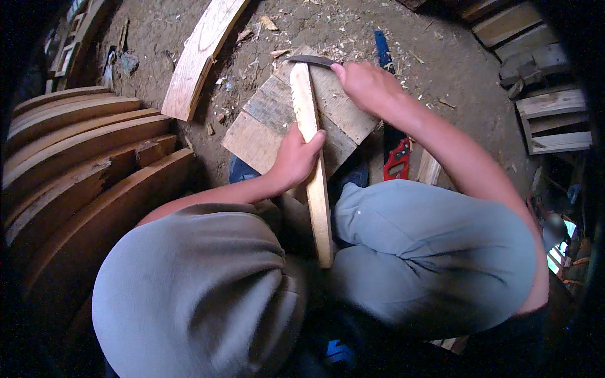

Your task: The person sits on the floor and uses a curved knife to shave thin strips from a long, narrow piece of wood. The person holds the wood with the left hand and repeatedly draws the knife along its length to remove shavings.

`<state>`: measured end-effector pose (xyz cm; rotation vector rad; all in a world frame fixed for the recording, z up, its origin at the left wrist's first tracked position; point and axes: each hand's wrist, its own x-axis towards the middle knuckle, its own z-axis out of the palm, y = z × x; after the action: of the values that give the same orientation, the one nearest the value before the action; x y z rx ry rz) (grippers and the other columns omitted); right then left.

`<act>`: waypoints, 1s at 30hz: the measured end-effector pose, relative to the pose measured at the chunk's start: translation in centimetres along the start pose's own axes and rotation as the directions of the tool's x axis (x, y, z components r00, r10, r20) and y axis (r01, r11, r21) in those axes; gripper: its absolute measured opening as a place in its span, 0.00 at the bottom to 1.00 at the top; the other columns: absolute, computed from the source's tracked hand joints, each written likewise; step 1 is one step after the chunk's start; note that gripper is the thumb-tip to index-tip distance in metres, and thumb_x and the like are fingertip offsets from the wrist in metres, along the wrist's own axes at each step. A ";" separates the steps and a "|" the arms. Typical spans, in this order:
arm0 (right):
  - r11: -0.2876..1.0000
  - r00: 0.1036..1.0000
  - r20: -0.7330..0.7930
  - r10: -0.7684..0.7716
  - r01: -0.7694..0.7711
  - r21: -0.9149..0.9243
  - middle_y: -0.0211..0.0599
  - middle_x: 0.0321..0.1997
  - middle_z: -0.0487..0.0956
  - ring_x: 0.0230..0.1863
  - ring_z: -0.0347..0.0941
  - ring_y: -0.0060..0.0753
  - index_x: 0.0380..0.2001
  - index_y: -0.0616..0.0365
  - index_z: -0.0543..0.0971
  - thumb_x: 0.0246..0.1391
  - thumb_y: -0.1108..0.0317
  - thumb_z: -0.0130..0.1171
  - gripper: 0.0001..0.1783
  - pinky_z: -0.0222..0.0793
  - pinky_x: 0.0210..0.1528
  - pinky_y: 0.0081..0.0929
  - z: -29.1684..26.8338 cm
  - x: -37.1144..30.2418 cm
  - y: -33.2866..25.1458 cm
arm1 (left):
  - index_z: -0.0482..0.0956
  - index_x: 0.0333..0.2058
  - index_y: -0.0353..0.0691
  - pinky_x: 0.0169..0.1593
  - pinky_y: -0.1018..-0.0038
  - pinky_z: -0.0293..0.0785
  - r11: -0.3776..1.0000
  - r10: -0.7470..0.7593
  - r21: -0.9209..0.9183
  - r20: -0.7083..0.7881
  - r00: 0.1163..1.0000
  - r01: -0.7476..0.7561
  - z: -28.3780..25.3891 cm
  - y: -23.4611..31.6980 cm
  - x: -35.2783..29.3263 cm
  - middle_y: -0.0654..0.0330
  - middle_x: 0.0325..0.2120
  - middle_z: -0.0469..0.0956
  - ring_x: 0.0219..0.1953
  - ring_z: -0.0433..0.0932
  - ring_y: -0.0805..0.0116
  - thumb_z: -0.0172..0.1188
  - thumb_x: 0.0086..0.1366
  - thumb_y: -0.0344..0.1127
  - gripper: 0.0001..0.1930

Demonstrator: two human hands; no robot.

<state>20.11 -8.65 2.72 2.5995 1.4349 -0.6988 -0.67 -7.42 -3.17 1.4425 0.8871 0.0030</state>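
Observation:
My left hand (296,156) is wrapped round a long pale wooden stick (307,104) at about its middle. The stick's near end reaches back between my knees, and its far end is over a low platform of weathered boards (268,104). In my right hand (372,88) is a curved knife with a dark blade (309,60); my fist hides its handle. The blade lies across the far tip of the stick, pointing left. Whether its edge bites into the wood, I cannot tell.
A handsaw with a red handle (397,160) lies right of the platform. Curved planks (75,157) are stacked at left. A broad plank (201,60) lies on the dirt floor (151,38), among shavings. Wooden crates (554,120) stand at far right.

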 end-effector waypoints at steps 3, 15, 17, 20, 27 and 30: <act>1.000 1.000 0.005 0.005 -0.005 0.006 0.62 0.36 0.80 0.40 0.77 0.62 0.33 0.65 0.81 0.67 0.46 0.35 0.34 0.73 0.45 0.52 0.4 0.4 -1.3 | 0.67 0.48 0.29 0.45 0.67 0.71 0.996 0.069 -0.062 -0.034 0.997 -0.071 -0.2 -2.5 0.5 0.52 0.36 0.76 0.39 0.74 0.66 0.55 0.67 0.45 0.23; 0.999 0.999 -0.016 -0.031 0.031 0.025 0.65 0.35 0.78 0.41 0.76 0.65 0.32 0.67 0.80 0.69 0.49 0.33 0.33 0.72 0.46 0.54 1.1 -1.0 0.5 | 0.66 0.48 0.29 0.42 0.66 0.72 0.997 0.037 0.069 -0.029 0.999 -0.035 0.2 -2.8 0.5 0.51 0.34 0.76 0.36 0.75 0.64 0.57 0.66 0.47 0.25; 0.999 1.000 -0.005 -0.024 0.024 0.031 0.64 0.34 0.79 0.40 0.76 0.66 0.31 0.67 0.80 0.68 0.49 0.33 0.34 0.72 0.45 0.54 1.0 -1.1 0.5 | 0.66 0.48 0.29 0.43 0.66 0.72 0.998 0.035 0.057 -0.024 0.999 -0.034 0.2 -2.9 0.5 0.50 0.35 0.77 0.37 0.76 0.63 0.57 0.66 0.46 0.25; 0.999 0.999 -0.021 -0.028 0.028 0.017 0.64 0.32 0.79 0.39 0.77 0.65 0.31 0.68 0.80 0.68 0.49 0.34 0.34 0.73 0.44 0.53 1.3 -1.0 0.5 | 0.66 0.49 0.28 0.45 0.66 0.73 0.997 0.051 0.061 -0.029 0.998 -0.050 0.2 -2.8 0.5 0.48 0.37 0.77 0.40 0.77 0.62 0.57 0.65 0.45 0.25; 0.984 0.976 -0.146 -0.163 0.151 -0.090 0.59 0.30 0.80 0.33 0.79 0.59 0.28 0.67 0.80 0.68 0.50 0.37 0.32 0.76 0.35 0.49 1.9 -0.8 0.6 | 0.66 0.50 0.28 0.49 0.65 0.72 0.996 0.036 0.082 -0.015 0.999 -0.035 0.4 -2.2 0.4 0.46 0.39 0.78 0.42 0.77 0.60 0.56 0.66 0.44 0.24; 0.978 0.964 -0.191 -0.186 0.163 -0.131 0.57 0.28 0.80 0.31 0.79 0.57 0.27 0.66 0.80 0.68 0.51 0.37 0.31 0.77 0.32 0.47 2.7 -0.3 0.1 | 0.67 0.44 0.26 0.45 0.56 0.72 0.991 0.136 0.029 -0.080 0.987 -0.134 0.3 -3.9 0.9 0.36 0.34 0.76 0.41 0.77 0.40 0.56 0.61 0.48 0.27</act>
<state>19.12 -9.68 0.47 2.5388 1.7240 -0.3626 -1.88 -7.92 -6.97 1.5313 0.8563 0.1544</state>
